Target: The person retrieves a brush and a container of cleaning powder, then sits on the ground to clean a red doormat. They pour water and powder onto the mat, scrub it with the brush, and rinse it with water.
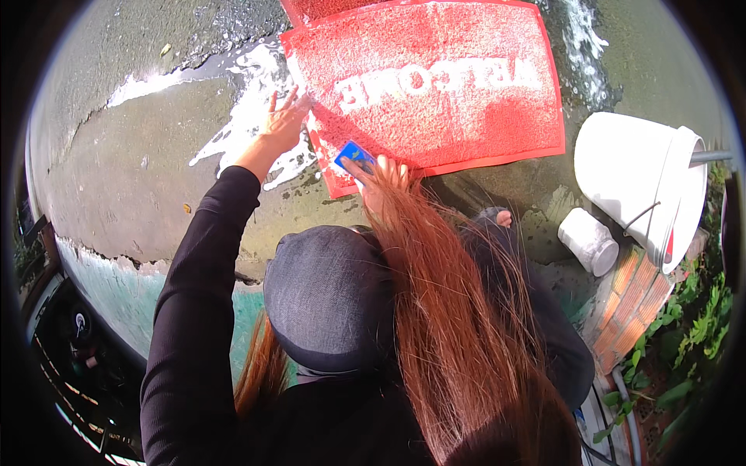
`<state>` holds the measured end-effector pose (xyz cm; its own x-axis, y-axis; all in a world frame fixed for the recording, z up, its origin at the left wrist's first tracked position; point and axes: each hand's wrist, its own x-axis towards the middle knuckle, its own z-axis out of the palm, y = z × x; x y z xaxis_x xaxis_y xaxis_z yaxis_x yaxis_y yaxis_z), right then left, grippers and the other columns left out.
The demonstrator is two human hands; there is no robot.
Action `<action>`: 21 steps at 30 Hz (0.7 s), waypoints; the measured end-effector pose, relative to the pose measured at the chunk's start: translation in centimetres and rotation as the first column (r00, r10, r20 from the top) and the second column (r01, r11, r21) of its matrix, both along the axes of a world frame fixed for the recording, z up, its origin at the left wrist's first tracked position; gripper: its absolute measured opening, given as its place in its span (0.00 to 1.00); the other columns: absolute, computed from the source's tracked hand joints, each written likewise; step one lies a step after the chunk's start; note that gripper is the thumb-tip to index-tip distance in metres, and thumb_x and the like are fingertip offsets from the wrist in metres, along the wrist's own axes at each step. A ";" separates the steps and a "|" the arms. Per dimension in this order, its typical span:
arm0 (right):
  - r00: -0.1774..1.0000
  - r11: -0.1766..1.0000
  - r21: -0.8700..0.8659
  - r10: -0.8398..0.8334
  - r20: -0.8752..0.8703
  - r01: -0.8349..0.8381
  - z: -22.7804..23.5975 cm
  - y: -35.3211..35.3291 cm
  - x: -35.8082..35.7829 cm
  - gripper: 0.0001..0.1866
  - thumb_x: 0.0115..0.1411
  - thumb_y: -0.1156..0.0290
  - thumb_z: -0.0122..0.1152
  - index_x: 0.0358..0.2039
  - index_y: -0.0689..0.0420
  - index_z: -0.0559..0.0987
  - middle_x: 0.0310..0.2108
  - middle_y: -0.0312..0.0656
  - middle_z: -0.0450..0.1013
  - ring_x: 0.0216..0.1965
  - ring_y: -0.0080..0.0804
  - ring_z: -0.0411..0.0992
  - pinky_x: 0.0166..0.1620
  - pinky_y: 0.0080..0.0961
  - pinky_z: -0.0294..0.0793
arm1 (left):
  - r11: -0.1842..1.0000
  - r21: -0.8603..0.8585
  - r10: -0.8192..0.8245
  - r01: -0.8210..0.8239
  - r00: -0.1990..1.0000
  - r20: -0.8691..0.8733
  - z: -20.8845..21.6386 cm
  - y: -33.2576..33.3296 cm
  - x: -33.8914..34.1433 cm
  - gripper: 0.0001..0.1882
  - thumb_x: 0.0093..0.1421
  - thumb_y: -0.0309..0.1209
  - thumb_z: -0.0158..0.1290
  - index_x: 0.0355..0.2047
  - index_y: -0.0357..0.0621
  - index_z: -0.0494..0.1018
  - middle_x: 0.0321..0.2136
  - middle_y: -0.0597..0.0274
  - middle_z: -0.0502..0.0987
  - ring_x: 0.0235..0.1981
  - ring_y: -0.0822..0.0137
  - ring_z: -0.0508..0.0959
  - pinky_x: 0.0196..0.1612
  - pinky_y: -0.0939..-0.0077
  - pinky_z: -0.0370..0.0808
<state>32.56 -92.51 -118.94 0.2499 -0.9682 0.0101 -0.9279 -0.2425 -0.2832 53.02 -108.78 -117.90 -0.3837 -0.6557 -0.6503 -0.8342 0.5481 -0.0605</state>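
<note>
A red doormat (435, 101) with white lettering lies flat on the wet concrete, with foam on its left part. My right hand (382, 180) is closed on a small blue scrub brush (355, 158) at the mat's near left corner. Long hair hides my right wrist and forearm. The brush's underside is mostly out of sight. My left hand (284, 124) is open, its fingers spread at the mat's left edge. White suds (260, 74) spread over the floor around it.
A white bucket (622, 159) lies tipped on its side at the right, next to a small white tub (588, 242). Bricks (631, 299) and green plants (672, 373) line the right edge. Part of another red mat (322, 9) shows at the top. My bent knees (326, 295) are close below.
</note>
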 end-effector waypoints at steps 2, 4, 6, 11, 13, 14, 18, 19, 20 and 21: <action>0.984 0.985 -0.086 -0.154 -0.085 0.147 -1.7 -0.9 -11.2 0.31 0.53 0.59 0.55 0.58 0.26 0.58 0.29 0.41 0.59 0.30 0.37 0.63 0.31 0.35 0.58 | 1.000 0.015 -0.019 0.019 0.999 0.037 0.6 0.0 -0.1 0.30 0.54 0.25 0.40 0.60 0.54 0.53 0.62 0.69 0.50 0.65 0.65 0.40 0.63 0.48 0.34; 0.849 0.904 -0.071 -0.422 -0.318 0.422 -1.0 -2.4 -19.4 0.29 0.54 0.54 0.53 0.58 0.29 0.59 0.30 0.43 0.60 0.31 0.39 0.63 0.31 0.38 0.59 | 1.000 -0.008 -0.003 0.004 1.000 0.017 0.2 0.2 -0.5 0.32 0.53 0.25 0.41 0.60 0.53 0.53 0.62 0.67 0.50 0.65 0.65 0.40 0.63 0.49 0.35; 0.706 0.751 -0.062 -0.642 -0.300 0.657 -1.2 -2.6 -17.8 0.29 0.56 0.53 0.51 0.58 0.31 0.58 0.31 0.45 0.61 0.31 0.40 0.64 0.31 0.38 0.60 | 0.999 -0.032 0.020 -0.020 1.000 -0.006 -0.2 0.2 -0.6 0.33 0.51 0.23 0.42 0.60 0.51 0.53 0.62 0.65 0.50 0.65 0.65 0.40 0.63 0.50 0.35; 0.902 0.896 0.168 -0.427 0.063 0.412 -0.4 3.6 5.7 0.30 0.52 0.58 0.56 0.56 0.25 0.61 0.30 0.45 0.59 0.32 0.42 0.63 0.33 0.37 0.60 | 0.995 -0.023 0.093 -0.093 0.995 0.020 -0.2 1.2 -2.7 0.33 0.47 0.21 0.43 0.58 0.45 0.57 0.61 0.59 0.52 0.65 0.65 0.42 0.64 0.54 0.38; 0.989 0.994 0.109 -0.030 0.144 0.015 -1.0 5.5 9.2 0.32 0.51 0.63 0.53 0.56 0.24 0.59 0.31 0.45 0.59 0.33 0.40 0.62 0.35 0.35 0.58 | 0.993 -0.039 0.113 -0.114 0.993 -0.014 -0.4 1.2 -2.2 0.34 0.45 0.20 0.44 0.57 0.47 0.58 0.61 0.62 0.52 0.65 0.65 0.43 0.64 0.54 0.39; 0.981 0.987 0.028 0.155 0.114 -0.160 -2.0 6.0 9.9 0.32 0.52 0.66 0.50 0.56 0.23 0.59 0.30 0.45 0.58 0.32 0.39 0.61 0.35 0.35 0.57 | 0.994 -0.030 0.100 -0.101 0.994 -0.044 -0.6 1.0 -1.6 0.35 0.45 0.19 0.44 0.57 0.48 0.59 0.61 0.63 0.52 0.65 0.65 0.43 0.64 0.53 0.39; 0.989 0.989 0.106 -0.112 0.099 0.101 -0.1 -3.4 -0.5 0.29 0.54 0.62 0.52 0.56 0.25 0.61 0.31 0.44 0.60 0.33 0.39 0.63 0.35 0.37 0.58 | 0.998 0.034 0.061 -0.059 0.997 -0.050 -0.8 0.6 0.6 0.38 0.44 0.15 0.42 0.58 0.54 0.58 0.62 0.68 0.51 0.65 0.66 0.41 0.63 0.51 0.40; 0.991 0.990 0.025 -0.135 -0.016 0.135 -0.5 -6.7 -4.3 0.27 0.55 0.60 0.53 0.55 0.26 0.62 0.31 0.44 0.61 0.32 0.39 0.63 0.34 0.38 0.59 | 0.998 0.044 0.048 -0.046 0.998 -0.041 -0.3 -0.3 -0.1 0.38 0.44 0.15 0.42 0.58 0.55 0.58 0.62 0.69 0.51 0.65 0.66 0.41 0.63 0.51 0.40; 0.985 0.986 -0.001 -0.164 -0.050 0.164 -0.4 -8.4 -6.5 0.27 0.54 0.59 0.54 0.56 0.26 0.61 0.30 0.45 0.61 0.33 0.40 0.63 0.35 0.40 0.59 | 0.997 0.060 0.042 -0.040 0.999 -0.033 0.1 -0.8 -0.6 0.38 0.44 0.15 0.41 0.58 0.55 0.57 0.62 0.69 0.51 0.65 0.66 0.40 0.63 0.52 0.40; 0.974 0.976 0.019 -0.217 -0.064 0.219 -0.7 -9.4 -7.2 0.29 0.54 0.57 0.54 0.57 0.25 0.59 0.33 0.47 0.61 0.33 0.41 0.64 0.38 0.42 0.59 | 0.998 0.048 0.047 -0.045 0.997 -0.056 -0.1 -0.6 -0.7 0.38 0.44 0.15 0.41 0.58 0.55 0.57 0.62 0.69 0.51 0.65 0.66 0.40 0.63 0.52 0.40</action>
